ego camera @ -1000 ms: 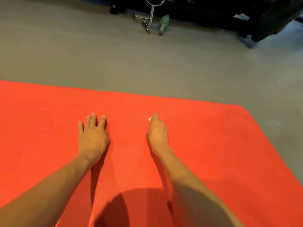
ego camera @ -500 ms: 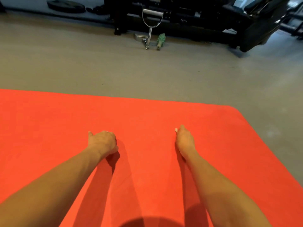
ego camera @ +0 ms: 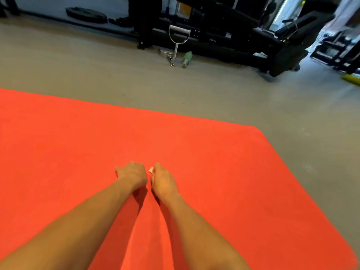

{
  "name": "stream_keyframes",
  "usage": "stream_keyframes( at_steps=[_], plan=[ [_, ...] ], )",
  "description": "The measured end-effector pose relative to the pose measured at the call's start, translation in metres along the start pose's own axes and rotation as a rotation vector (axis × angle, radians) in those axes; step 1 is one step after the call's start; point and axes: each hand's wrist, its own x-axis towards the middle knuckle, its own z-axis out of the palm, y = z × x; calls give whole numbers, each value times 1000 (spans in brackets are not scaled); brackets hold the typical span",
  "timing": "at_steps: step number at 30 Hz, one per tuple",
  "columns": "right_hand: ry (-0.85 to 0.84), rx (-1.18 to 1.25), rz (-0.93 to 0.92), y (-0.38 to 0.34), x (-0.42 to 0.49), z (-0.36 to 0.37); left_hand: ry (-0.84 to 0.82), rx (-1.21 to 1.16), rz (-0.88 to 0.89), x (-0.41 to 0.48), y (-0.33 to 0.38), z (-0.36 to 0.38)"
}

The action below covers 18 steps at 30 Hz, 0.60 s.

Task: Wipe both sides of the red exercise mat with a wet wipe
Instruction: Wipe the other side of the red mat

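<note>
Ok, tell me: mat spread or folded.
Spread: the red mat lies flat on the grey floor, no fold along its visible edges.

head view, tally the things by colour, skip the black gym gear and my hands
red: 1, flat red exercise mat
white: 1, small white wet wipe
silver: 1, chrome stirrup-shaped metal handle
green: 1, knobbly green stick
yellow: 1, blurred yellow object
total: 5

Red mat (ego camera: 224, 172) flat on grey floor (ego camera: 97, 75); white wet wipe (ego camera: 151, 169), mostly hidden, over mat's middle.
</note>
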Motion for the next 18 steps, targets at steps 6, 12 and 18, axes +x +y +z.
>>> stream_keyframes(
  at_steps=[6,12,18],
  plan=[
    [20,-181,-153,28,-25,-15,170,27,102,-26,-21,27],
    [304,57,292,135,14,-54,493,-108,109,13,-27,31],
    [480,49,430,151,63,-51,663,-155,109,29,-16,75]
  ],
)
